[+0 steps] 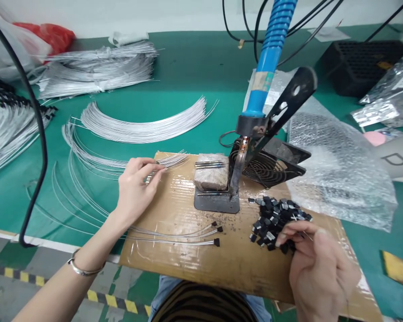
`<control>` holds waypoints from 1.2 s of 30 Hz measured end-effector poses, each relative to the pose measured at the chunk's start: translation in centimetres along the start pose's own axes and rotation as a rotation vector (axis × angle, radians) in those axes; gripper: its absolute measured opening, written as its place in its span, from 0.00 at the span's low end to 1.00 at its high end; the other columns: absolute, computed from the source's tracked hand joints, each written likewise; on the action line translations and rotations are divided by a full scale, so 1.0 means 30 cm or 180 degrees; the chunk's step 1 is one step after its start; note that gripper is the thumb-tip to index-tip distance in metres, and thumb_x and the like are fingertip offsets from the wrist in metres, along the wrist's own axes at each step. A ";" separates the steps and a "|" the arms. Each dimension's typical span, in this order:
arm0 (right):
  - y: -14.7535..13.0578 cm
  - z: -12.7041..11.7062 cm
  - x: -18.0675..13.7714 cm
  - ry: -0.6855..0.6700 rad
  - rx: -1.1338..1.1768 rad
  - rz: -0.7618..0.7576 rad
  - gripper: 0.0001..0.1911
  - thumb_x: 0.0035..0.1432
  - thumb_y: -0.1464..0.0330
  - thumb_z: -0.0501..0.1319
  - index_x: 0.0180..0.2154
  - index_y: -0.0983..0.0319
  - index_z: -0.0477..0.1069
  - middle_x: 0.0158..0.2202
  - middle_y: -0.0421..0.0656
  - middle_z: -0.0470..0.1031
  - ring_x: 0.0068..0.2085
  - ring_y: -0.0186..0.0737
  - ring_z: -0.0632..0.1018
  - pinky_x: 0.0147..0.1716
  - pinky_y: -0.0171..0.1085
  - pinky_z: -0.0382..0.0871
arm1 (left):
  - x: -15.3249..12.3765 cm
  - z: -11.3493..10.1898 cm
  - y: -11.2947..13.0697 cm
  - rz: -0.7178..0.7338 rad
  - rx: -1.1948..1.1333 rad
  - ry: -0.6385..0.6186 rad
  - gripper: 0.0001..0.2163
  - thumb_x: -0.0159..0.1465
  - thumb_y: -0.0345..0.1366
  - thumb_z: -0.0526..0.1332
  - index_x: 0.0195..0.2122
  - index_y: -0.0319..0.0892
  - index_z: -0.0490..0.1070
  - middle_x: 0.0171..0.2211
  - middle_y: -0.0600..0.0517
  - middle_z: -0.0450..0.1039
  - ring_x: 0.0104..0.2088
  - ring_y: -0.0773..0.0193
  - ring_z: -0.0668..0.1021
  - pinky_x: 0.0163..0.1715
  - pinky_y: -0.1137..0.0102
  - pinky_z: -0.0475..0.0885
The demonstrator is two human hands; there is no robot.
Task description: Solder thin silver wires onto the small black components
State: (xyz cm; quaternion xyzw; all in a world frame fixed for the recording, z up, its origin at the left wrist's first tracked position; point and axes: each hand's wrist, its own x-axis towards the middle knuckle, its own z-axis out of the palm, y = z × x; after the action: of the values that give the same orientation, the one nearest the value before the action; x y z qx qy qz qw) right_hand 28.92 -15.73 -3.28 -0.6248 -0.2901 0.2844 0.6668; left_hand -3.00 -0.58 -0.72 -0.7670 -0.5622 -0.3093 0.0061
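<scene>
**Two hands at a wire-and-connector bench, with the work apparently partway through**

Near the fingertips of the right hand (317,264), a loose pile of black connectors (272,219) sits on a cardboard sheet (174,266), seemingly unused so far. To the pile's left, below the left hand (136,188), a few connector-tipped wires (188,243) lie with their black ends toward the right hand; these look done, at least at that end. A bundle of white wires (97,156) under the left hand shows bare ends, as does the curved wire bundle (144,129) just beyond it, so much appears left. Far left of that hand, a heap of black-ended wires (13,129) suggests a finished batch.

The right hand is turned partly palm-up, its fingers curled toward the pile. Something thin seems to show between thumb and fingers, but I cannot tell whether it is grasped. The left forearm reaches forward across the wires; the hand is palm-down, thumb and fingertips drawn together at the bundle. Whether they pinch a strand is hidden.

Between and beyond the hands, a blue-handled soldering iron (272,53) points downward beside a block (210,179).
</scene>
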 end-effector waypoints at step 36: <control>-0.095 0.087 -0.078 -0.1688 -0.0118 0.0549 0.10 0.69 0.64 0.65 0.35 0.60 0.79 0.26 0.37 0.75 0.21 0.31 0.73 0.19 0.30 0.67 | -0.036 -0.210 0.186 -0.1188 -0.2173 -0.2739 0.08 0.64 0.42 0.68 0.28 0.50 0.84 0.18 0.53 0.70 0.19 0.66 0.65 0.17 0.71 0.57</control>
State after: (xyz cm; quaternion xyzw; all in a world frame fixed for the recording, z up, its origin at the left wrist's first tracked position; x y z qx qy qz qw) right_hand 25.46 -15.90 -0.37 -0.5630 -0.4054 0.4883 0.5294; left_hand -1.32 -5.81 5.74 -0.6701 -0.5082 -0.1292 -0.5254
